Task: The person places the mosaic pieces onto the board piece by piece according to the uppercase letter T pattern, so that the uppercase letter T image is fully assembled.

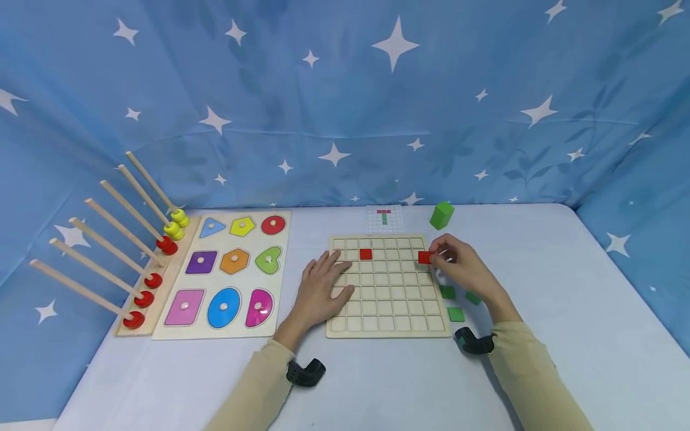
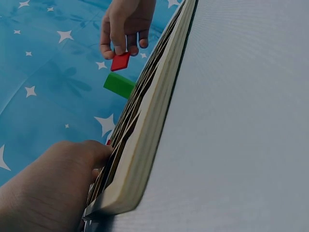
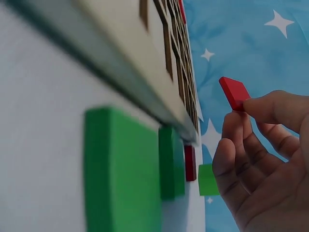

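I see the right hand (image 1: 463, 266) pinching a red tile (image 1: 424, 257) over the right edge of the grid board (image 1: 388, 334), left hand (image 1: 319, 288) spread on its left; likely light, stiff, best edge-held, slipperiness unclear

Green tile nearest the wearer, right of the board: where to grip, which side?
I'd pinch the green tile by its near and far edges, coming from above: it lies flat, thin and square, with its left edge close beside the board. Those two edges look free. The right hand is nearest but pinches a red tile, so that should probably go down first.
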